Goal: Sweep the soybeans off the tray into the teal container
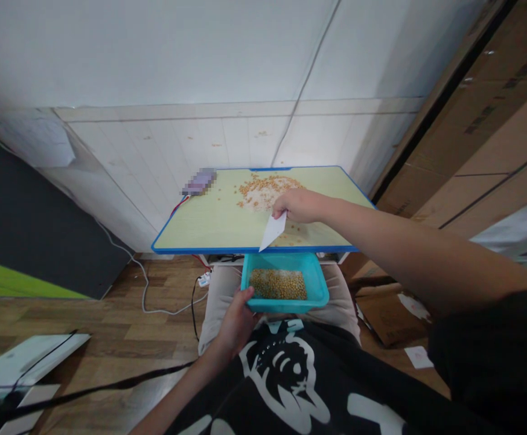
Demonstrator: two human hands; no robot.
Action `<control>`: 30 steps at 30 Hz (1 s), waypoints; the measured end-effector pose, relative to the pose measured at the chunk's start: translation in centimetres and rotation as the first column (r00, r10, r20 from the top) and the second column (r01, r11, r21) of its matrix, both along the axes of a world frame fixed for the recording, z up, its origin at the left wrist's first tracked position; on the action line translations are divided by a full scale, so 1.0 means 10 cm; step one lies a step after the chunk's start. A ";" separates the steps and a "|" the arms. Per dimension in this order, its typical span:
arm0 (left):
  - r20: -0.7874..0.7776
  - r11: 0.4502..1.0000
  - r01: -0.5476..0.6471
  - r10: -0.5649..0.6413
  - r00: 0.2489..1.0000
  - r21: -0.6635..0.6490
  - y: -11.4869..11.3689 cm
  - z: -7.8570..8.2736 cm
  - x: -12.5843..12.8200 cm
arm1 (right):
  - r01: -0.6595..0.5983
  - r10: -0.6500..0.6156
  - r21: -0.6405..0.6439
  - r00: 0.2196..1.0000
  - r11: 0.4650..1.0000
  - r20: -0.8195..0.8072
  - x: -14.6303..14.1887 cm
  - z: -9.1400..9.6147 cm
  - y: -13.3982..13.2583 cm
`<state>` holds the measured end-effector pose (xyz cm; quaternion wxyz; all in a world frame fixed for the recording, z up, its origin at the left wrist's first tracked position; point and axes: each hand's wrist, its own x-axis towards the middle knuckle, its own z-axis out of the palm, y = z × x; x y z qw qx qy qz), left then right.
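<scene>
My right hand [300, 205] is closed on a white card [273, 231], which slants down toward the table's front edge. Just behind that hand, yellow soybeans [249, 188] lie scattered with a patch of white grains [263, 196] on the pale yellow table [195, 226]. A few beans also lie to the right of the card. Below the edge sits a turquoise plastic basin [285, 306], partly filled with more soybeans and some white grains. My left hand [239, 317] grips its left front corner, thumb on the rim and the other fingers mostly hidden beneath.
A blurred purple item [200, 181] with a red cord rests at the table's back left corner. Cardboard boxes [480, 133] stand on the right. A white cable [145, 290] crosses the wooden floor, and a grey cushion [218, 290] lies under the basin.
</scene>
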<state>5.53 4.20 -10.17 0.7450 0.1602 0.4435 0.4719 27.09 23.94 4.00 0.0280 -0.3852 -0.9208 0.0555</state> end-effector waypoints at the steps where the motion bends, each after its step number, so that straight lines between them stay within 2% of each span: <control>1: 0.003 1.000 0.004 -0.004 1.000 0.003 0.00 -0.01 0.00 | 0.000 0.000 0.001 1.000 1.000 0.007 0.02 0.00 -0.01; 5: 0.014 1.000 0.011 -0.011 1.000 0.019 0.00 -0.04 0.01 | 0.011 -0.013 0.045 0.999 0.999 0.045 0.07 0.00 -0.08; 10: 0.020 0.999 0.024 -0.024 1.000 0.023 0.00 -0.06 0.02 | 0.109 -0.123 0.163 0.990 0.981 0.076 0.03 0.05 -0.25; 14: 0.015 1.000 0.021 -0.021 1.000 0.009 0.00 -0.04 0.03 | 0.198 -0.214 0.223 0.975 0.955 0.052 0.05 0.18 -0.30; 18: 0.011 1.000 0.022 -0.022 1.000 0.002 0.01 -0.01 0.04 | 0.337 -0.350 0.269 0.937 0.902 -0.001 0.23 0.34 -0.23; 22: 0.009 0.999 0.029 -0.029 1.000 0.019 0.01 -0.02 0.03 | 0.482 -0.496 0.235 0.868 0.844 -0.001 0.50 0.35 -0.11; 27: 0.002 1.000 0.014 -0.014 1.000 0.024 0.00 -0.01 0.03 | 0.579 -0.588 0.134 0.808 0.804 0.037 0.73 0.22 0.03; 30: 0.000 1.000 -0.010 0.010 1.000 0.018 0.00 0.03 0.05 | 0.656 -0.658 0.063 0.752 0.752 0.023 0.79 0.14 0.08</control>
